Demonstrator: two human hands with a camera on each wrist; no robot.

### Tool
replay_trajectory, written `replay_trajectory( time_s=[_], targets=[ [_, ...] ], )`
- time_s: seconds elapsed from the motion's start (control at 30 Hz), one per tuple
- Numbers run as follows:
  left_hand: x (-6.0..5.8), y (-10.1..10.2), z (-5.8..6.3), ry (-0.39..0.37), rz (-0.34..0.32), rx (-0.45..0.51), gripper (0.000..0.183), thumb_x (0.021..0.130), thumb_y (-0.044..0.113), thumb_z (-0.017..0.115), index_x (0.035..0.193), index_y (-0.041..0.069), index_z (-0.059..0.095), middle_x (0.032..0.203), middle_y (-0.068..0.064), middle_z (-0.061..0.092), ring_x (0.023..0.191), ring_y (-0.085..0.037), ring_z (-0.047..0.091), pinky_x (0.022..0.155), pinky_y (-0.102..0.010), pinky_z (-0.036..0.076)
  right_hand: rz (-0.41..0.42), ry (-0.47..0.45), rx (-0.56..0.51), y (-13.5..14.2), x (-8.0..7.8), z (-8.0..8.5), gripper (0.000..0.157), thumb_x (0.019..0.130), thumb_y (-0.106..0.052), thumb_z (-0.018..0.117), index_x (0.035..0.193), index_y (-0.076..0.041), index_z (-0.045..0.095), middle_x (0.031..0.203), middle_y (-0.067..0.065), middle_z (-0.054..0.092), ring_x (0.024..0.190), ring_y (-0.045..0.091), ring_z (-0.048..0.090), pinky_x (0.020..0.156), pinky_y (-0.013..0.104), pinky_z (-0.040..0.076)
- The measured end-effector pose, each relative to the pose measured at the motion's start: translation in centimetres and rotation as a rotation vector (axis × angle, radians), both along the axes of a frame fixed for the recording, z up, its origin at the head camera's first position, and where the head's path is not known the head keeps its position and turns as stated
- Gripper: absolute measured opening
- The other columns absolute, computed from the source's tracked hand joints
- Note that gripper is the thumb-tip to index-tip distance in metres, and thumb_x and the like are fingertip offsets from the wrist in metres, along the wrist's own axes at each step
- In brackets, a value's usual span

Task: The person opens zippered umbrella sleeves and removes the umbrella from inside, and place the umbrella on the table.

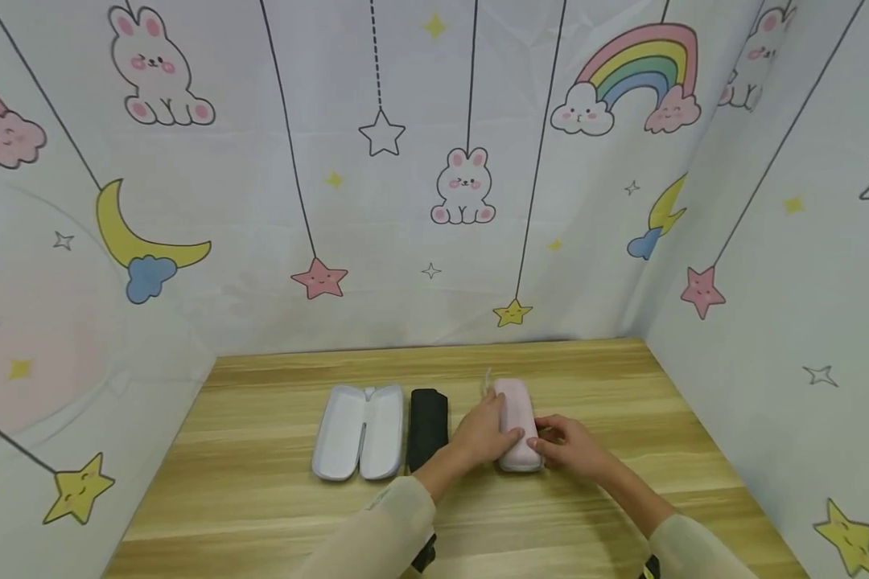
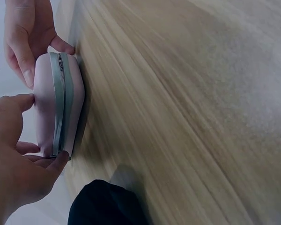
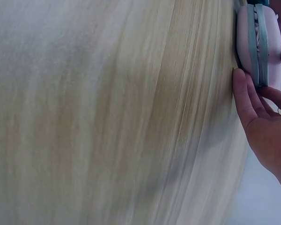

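Note:
A pink zippered case, long and rounded like a glasses case, lies lengthwise on the table. Round its left side my left hand holds it, thumb on top and fingers at the far end. My right hand grips the right side near the front, the thumb against the lid. Along the case's side runs a grey-green zipper band, seen in the left wrist view. Whether the right fingers pinch a zipper pull is hidden. A thin pale strap sticks out at the far left corner.
An opened case with a white interior lies flat at the left, its two halves side by side. Between it and my left hand is a black oblong item. Printed cloth walls enclose the wooden table at the back and sides.

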State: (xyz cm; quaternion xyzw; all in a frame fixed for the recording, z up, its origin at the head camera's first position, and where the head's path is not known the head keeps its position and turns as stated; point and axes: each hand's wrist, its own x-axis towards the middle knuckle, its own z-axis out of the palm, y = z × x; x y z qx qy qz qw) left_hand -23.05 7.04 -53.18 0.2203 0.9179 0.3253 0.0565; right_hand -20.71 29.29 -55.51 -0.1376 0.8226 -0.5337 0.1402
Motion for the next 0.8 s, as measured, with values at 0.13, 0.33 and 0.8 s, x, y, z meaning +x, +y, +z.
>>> replay_trajectory(
  time_s=[0.13, 0.33, 0.8],
  targets=[
    [0.0, -0.1, -0.5, 0.015, 0.012, -0.044, 0.078, 0.094, 0.046, 0.064, 0.151, 0.000, 0.037, 0.157, -0.021, 0.032, 0.138, -0.030, 0.043, 0.108, -0.042, 0.041, -0.003, 0.007, 0.012, -0.1, 0.4, -0.3, 0.059, 0.097, -0.026, 0.067, 0.137, 0.012, 0.047, 0.118, 0.022, 0.061, 0.098, 0.023, 0.065, 0.071, 0.035, 0.059],
    [0.1, 0.2, -0.8, 0.040, -0.002, -0.081, 0.079, 0.095, 0.049, 0.062, 0.152, 0.001, 0.036, 0.157, -0.021, 0.032, 0.137, -0.031, 0.044, 0.107, -0.043, 0.042, -0.003, 0.099, 0.062, -0.1, 0.8, -0.3, 0.052, 0.099, -0.020, 0.063, 0.137, 0.013, 0.047, 0.113, 0.022, 0.063, 0.091, 0.023, 0.064, 0.066, 0.037, 0.059],
    [0.6, 1.5, -0.3, 0.060, 0.102, -0.057, 0.077, 0.091, 0.040, 0.063, 0.150, -0.002, 0.038, 0.157, -0.022, 0.032, 0.132, -0.035, 0.049, 0.101, -0.044, 0.047, -0.018, 0.001, -0.010, 0.1, 0.3, -0.1, 0.061, 0.098, -0.026, 0.064, 0.142, 0.011, 0.043, 0.123, 0.026, 0.060, 0.091, 0.021, 0.067, 0.072, 0.038, 0.059]
  ],
)
